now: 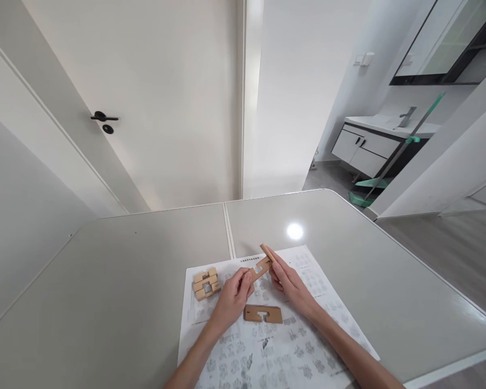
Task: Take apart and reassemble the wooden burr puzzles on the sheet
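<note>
My left hand (235,294) pinches one end of a notched flat wooden puzzle piece (261,268). My right hand (287,278) grips a second wooden piece (267,252), seen nearly edge-on, which meets the far end of the first at an angle. Whether the two are locked together I cannot tell. Just below the hands, a third flat wooden piece (274,314) with a cut-out lies on the printed paper sheet (299,373). Left of my left hand sits a small cluster of interlocked wooden blocks (204,284), with a gap in its middle.
The paper rests on a grey table (125,297) with a pale seam and a rounded far right corner. Beyond it stand a white door (166,108) with a black handle (104,117), a washbasin cabinet (360,146) and a green dustpan (360,200).
</note>
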{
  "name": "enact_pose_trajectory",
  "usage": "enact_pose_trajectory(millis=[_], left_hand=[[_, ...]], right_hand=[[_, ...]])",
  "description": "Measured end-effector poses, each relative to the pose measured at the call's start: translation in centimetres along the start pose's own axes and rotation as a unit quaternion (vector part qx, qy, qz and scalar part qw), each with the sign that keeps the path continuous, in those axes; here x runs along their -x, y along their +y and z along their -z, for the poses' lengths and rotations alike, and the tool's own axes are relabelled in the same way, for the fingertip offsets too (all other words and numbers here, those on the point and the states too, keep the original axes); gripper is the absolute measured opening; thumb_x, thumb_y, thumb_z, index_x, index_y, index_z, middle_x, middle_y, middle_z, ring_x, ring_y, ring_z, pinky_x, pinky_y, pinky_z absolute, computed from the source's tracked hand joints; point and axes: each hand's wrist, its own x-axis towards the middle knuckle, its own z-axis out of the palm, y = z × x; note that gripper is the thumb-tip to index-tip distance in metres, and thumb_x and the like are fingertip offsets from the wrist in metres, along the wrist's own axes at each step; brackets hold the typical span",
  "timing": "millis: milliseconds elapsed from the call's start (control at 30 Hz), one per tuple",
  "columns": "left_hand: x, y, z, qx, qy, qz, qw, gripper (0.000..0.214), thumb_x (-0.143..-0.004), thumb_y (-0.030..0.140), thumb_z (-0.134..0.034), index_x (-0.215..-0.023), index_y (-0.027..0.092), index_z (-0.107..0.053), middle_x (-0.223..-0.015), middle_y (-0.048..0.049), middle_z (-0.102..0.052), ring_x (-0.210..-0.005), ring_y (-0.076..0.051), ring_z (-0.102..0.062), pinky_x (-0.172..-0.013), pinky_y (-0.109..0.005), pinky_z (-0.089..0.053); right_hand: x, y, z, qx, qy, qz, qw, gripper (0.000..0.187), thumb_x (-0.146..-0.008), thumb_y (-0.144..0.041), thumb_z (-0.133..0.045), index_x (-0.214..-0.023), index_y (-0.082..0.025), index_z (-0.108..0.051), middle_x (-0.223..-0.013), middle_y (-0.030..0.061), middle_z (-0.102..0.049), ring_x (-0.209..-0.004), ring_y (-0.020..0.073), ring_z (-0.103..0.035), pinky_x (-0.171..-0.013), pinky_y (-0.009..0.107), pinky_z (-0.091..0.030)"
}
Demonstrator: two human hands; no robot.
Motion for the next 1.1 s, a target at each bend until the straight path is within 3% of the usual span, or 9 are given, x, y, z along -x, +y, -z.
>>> enact_pose_trajectory(millis=[233,433,667,800,967,1100], left_hand=[[0.0,-0.3,0.0,0.029,-0.004,0.0,1.0,0.036,-0.103,0.052,-0.043,-0.094,0.02,-0.054,-0.066,0.0063,-0.032,-0.057,-0.01,-0.028,-0.05,-0.022,-0.024],[-0.2,0.1,0.1,0.054,-0.004,0.02,0.998,0.038,-0.101,0.056,-0.044,-0.097,0.02,-0.054,-0.064,0.0075,-0.033,-0.052,-0.009,-0.026,-0.047,-0.021,-0.024],[-0.2,0.3,-0.2,0.074,0.02,0.016,0.997,0.038,-0.101,0.057,-0.043,-0.094,0.021,-0.051,-0.065,0.0076,-0.037,-0.049,-0.008,-0.029,-0.046,-0.021,-0.028],[-0.1,0.2,-0.2,0.07,0.008,0.009,0.997,0.037,-0.102,0.056,-0.043,-0.095,0.02,-0.052,-0.064,0.008,-0.029,-0.053,-0.009,-0.025,-0.047,-0.021,-0.026],[0.0,0.4,-0.2,0.026,0.01,-0.002,1.0,0.037,-0.102,0.055,-0.043,-0.093,0.02,-0.053,-0.064,0.0074,-0.028,-0.054,-0.01,-0.026,-0.047,-0.022,-0.024],[0.1,0.7,-0.2,0.001,0.006,-0.001,1.0,0.038,-0.102,0.056,-0.043,-0.091,0.02,-0.053,-0.066,0.0068,-0.028,-0.054,-0.01,-0.027,-0.047,-0.022,-0.025]], right_hand=[[0.0,-0.1,0.2,0.008,-0.009,-0.005,1.0,0.064,-0.105,-0.061,-0.034,-0.159,-0.027,-0.037,-0.072,-0.0037,-0.03,-0.061,0.0155,-0.028,-0.055,0.028,-0.029],[0.0,0.2,0.3,0.013,-0.033,0.009,0.999,0.065,-0.105,-0.06,-0.032,-0.161,-0.025,-0.033,-0.069,-0.0043,-0.031,-0.059,0.0154,-0.03,-0.053,0.027,-0.032],[0.4,0.0,-1.0,0.037,-0.002,0.022,0.999,0.068,-0.106,-0.058,-0.032,-0.164,-0.025,-0.018,-0.069,-0.003,-0.038,-0.057,0.0175,-0.037,-0.052,0.029,-0.039],[0.5,-0.7,-0.8,0.032,-0.006,0.021,0.999,0.064,-0.106,-0.056,-0.031,-0.163,-0.028,-0.024,-0.068,-0.0024,-0.042,-0.057,0.0181,-0.037,-0.053,0.03,-0.04],[0.6,-0.7,-0.2,0.077,0.0,0.035,0.996,0.061,-0.107,-0.055,-0.029,-0.162,-0.029,-0.029,-0.074,0.0014,-0.056,-0.062,0.0204,-0.05,-0.059,0.033,-0.047],[0.6,0.2,-0.1,0.142,0.02,0.071,0.987,0.058,-0.107,-0.054,-0.03,-0.159,-0.03,-0.037,-0.1,0.0086,-0.069,-0.085,0.0267,-0.065,-0.073,0.04,-0.056]])
